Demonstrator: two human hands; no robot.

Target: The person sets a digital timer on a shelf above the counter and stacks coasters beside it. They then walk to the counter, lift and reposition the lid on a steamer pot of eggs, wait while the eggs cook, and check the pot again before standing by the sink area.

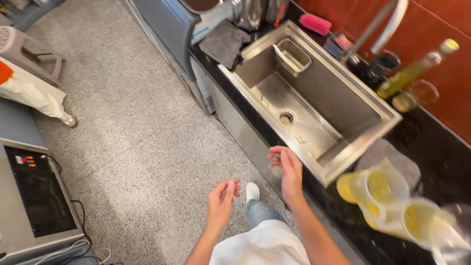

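The steel sink (314,105) lies just right of and beyond your right hand (289,169), its long axis running from near right to far left. That hand is nearer, fingers loosely curled, empty; your left hand (222,198) hangs half-closed, empty, over the floor (132,142).

Right of the right fingers (277,156), blurred yellow cups (380,189) stand on the black counter (441,147). Well beyond them lie a grey cloth (223,43), a pink sponge (315,23) and an oil bottle (417,71). Far left of the left fingers (230,187) sits a cooktop (41,196).
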